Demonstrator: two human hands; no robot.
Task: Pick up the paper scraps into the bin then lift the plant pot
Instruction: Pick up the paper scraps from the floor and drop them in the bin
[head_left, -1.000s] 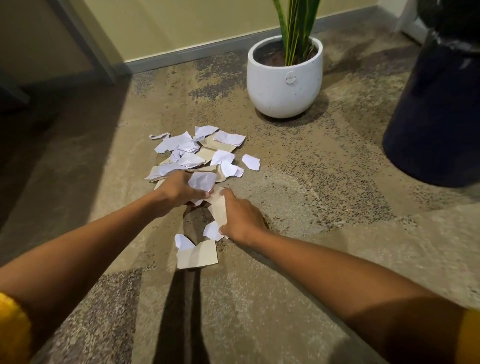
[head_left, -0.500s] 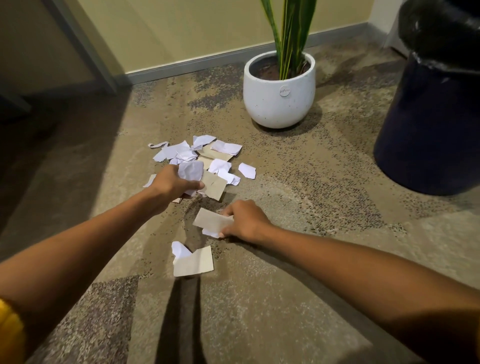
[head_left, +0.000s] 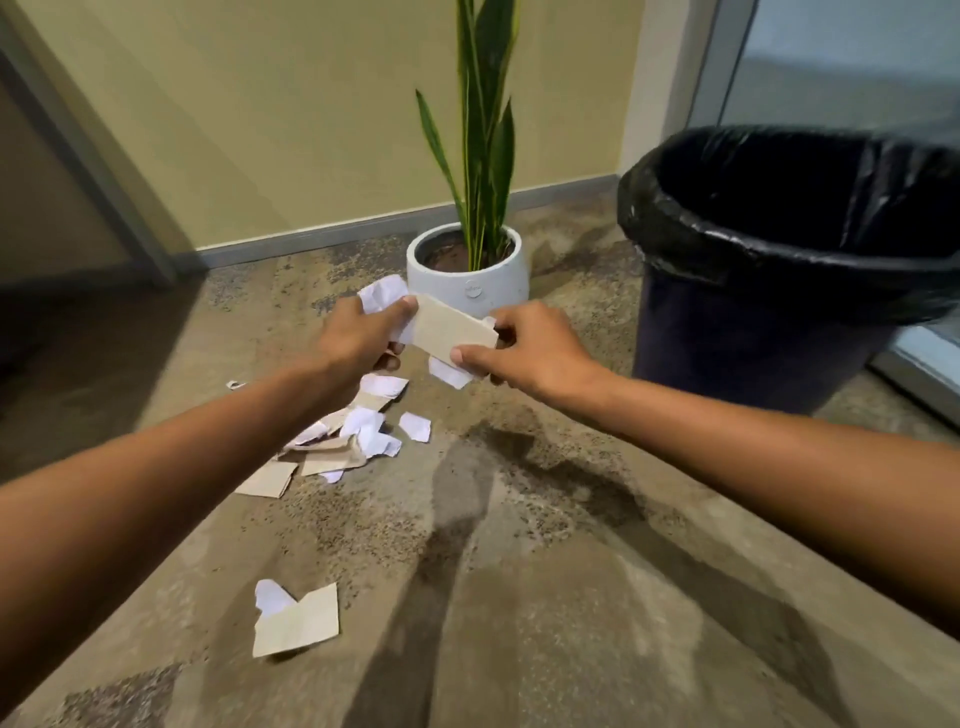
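Clearly the job is only in its first stage: both hands are raised above the floor (head_left: 545, 597) with a first load of paper, and nothing can be seen inside the bin (head_left: 779, 332), whose interior is too dark to read. The left hand (head_left: 356, 338) has its fingers curled round crumpled white scraps (head_left: 382, 296), while the right hand (head_left: 524, 345) pinches a tan card piece (head_left: 452, 330) between thumb and fingers, with a white bit hanging beneath it. Most of the paper scraps on the floor (head_left: 358, 434) lie in a loose heap beneath the left forearm, and a separate tan and white pair (head_left: 296, 621) sits nearer the camera. The plant pot (head_left: 467, 275) stands untouched near the wall, just beyond the hands.

By my reading, several more handfuls remain before the pot can be lifted. The bin's black-lined rim stands just right of the right hand, with clear air between. Open floor stretches across the foreground; the pot's tall leaves rise near the carrying path.
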